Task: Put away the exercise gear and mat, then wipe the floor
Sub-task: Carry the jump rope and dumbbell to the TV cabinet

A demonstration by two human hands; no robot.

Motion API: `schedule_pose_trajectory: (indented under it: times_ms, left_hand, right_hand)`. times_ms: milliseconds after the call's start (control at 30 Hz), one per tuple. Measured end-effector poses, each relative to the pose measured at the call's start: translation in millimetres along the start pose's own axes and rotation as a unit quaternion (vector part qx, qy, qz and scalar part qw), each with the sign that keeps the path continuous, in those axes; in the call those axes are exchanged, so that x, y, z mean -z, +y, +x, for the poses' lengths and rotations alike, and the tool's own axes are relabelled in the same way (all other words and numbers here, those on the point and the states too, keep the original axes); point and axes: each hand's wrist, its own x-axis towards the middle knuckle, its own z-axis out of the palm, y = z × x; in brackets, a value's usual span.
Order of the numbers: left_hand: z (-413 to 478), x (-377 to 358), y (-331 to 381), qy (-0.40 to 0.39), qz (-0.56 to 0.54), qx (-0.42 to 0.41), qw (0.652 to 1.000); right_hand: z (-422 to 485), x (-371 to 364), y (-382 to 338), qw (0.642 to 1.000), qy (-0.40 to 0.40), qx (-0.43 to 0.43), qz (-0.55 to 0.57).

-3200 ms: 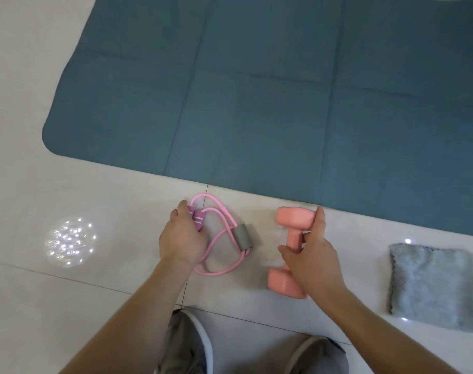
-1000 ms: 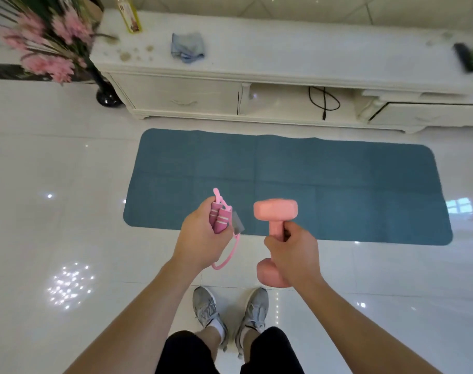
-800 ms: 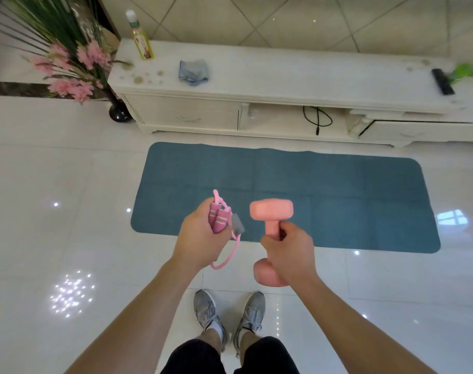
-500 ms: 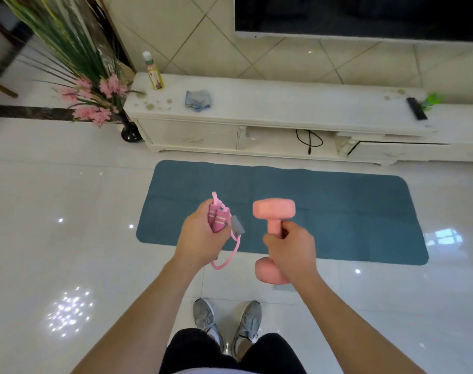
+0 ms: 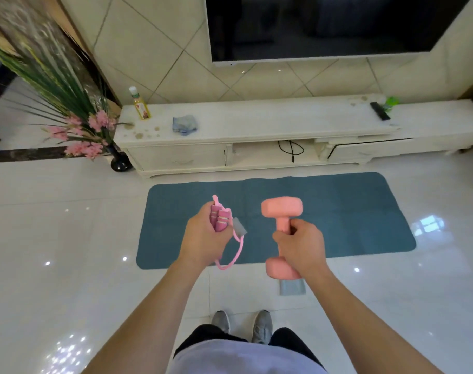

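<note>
1. The person stands on the white tiled floor (image 5: 54,225), both arms stretched forward, grey shoes (image 5: 262,326) visible below.
2. The left hand (image 5: 203,236) has its grip wrapped tight around the bunched handles of a pink resistance band (image 5: 220,221); a loop of the band and its grey middle piece hang out to the right of the fist.
3. The right hand (image 5: 301,245) has its grip closed around the shaft of a pink dumbbell (image 5: 281,209), held roughly upright, one head above the fist and the other below it.
4. Both things are in the air, apart from each other, above the near edge of the mat.
5. The blue mat (image 5: 351,217) lies flat and unrolled on the floor, in front of the long white counter (image 5: 270,122) under the dark screen (image 5: 324,25).
6. A grey cloth (image 5: 292,287) lies on the floor just near of the mat, partly hidden by the dumbbell's lower head.
7. On the counter stand a bottle (image 5: 141,105), a crumpled blue rag (image 5: 184,125) and a black remote (image 5: 380,111).
8. A vase of pink flowers (image 5: 87,130) stands at the counter's left end.
</note>
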Motion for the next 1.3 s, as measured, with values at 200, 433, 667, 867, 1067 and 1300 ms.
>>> schedule_pose_trajectory:
  times_ms: [200,433,667,867,1067,1300]
  left_hand:
    - [14,9,13,-0.045,0.006,-0.03,0.999]
    - [15,-8,41,-0.113,0.011,-0.07,0.991]
    - [4,-50,84,-0.173,0.028,-0.081,0.981]
    - [-27,-134,139,-0.203,0.038,-0.11,0.972]
    - [-66,-229,194,-0.225,0.04,-0.125,0.965]
    - [-92,-322,247,-0.264,0.068,-0.168,0.947]
  right_hand:
    - [-12,5,-12,0.999,0.043,-0.017,0.021]
    - [-24,30,-4,0.994,0.093,-0.04,0.039]
    - [-28,82,31,0.986,0.126,-0.077,0.082]
    - [-33,163,95,0.978,0.155,-0.096,0.105]
    - [-41,245,173,0.969,0.183,-0.115,0.117]
    - [-46,314,248,0.949,0.219,-0.167,0.153]
